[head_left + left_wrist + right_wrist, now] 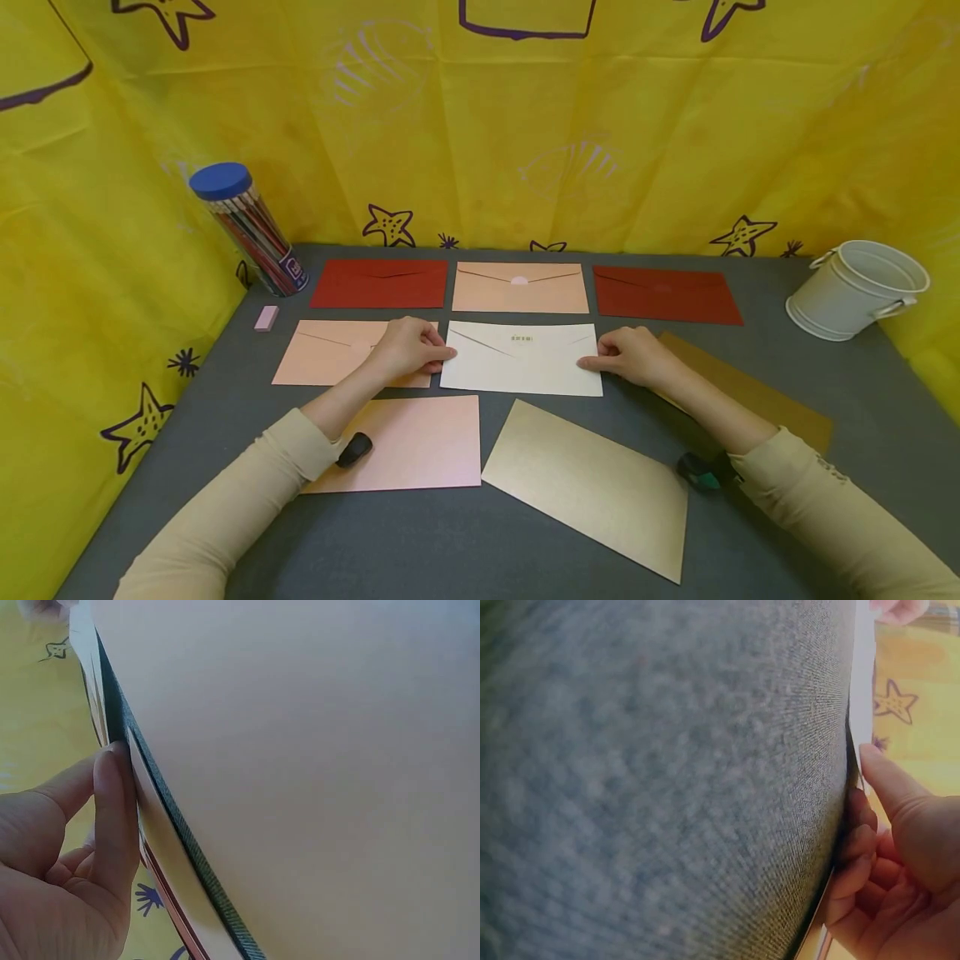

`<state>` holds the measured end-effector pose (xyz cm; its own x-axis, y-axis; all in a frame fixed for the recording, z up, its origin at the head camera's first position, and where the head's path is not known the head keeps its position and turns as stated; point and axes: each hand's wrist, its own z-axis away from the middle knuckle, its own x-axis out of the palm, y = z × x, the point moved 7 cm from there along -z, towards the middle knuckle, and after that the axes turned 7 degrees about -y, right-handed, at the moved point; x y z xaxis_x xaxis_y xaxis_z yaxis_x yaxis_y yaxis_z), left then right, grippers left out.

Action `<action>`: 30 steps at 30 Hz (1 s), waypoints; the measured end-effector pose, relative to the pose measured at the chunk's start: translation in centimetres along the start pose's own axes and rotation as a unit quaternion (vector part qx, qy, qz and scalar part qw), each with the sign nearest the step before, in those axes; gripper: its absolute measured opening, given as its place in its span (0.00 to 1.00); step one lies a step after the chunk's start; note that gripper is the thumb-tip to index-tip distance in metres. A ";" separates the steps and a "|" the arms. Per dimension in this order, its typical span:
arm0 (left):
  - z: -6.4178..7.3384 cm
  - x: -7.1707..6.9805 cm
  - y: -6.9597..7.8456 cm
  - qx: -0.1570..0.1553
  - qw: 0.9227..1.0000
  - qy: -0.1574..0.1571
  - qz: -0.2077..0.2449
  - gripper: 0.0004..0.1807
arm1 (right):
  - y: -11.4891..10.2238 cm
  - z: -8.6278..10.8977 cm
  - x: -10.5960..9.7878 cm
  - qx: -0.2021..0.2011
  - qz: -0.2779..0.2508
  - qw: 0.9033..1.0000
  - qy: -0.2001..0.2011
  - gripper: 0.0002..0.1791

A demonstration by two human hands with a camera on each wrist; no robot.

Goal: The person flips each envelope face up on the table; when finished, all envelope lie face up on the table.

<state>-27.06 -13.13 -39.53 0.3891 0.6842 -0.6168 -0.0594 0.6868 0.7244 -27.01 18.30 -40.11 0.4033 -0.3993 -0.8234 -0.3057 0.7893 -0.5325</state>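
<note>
The left forearm (347,398) and right forearm (716,408) reach forward, slanting inward toward each other. The left hand (408,348) and right hand (636,354) face one another, apart, both in a pinch; the right thumb (892,781) extends straight above curled fingers (864,844).

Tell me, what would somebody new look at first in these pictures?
Probably the bright yellow cloth with drawn stars, hanging behind the dark table. Next might be the white envelope near the middle, its ends pinched by the left hand and the right hand. The blue-lidded tube stands out at the table's back left.
</note>
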 end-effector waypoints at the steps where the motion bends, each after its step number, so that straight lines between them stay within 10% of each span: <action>1: 0.0 0.0 0.0 0.000 1.000 0.000 0.000 0.11 | -0.1 0.0 0.0 -0.002 0.001 1.000 0.000 0.19; 18: 0.1 0.3 0.8 0.030 0.999 0.011 -0.034 0.10 | -0.1 0.2 -0.1 -0.014 0.008 1.000 0.007 0.17; 30: 0.5 2.0 4.4 0.162 0.980 0.031 -0.107 0.05 | 0.4 2.6 -1.6 -0.037 0.000 0.996 0.078 0.09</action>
<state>-26.09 -8.85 -37.42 0.3037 0.5528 -0.7760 0.3173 0.7093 0.6294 -25.56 20.47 -38.53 0.2652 -0.4719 -0.8408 -0.3710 0.7549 -0.5408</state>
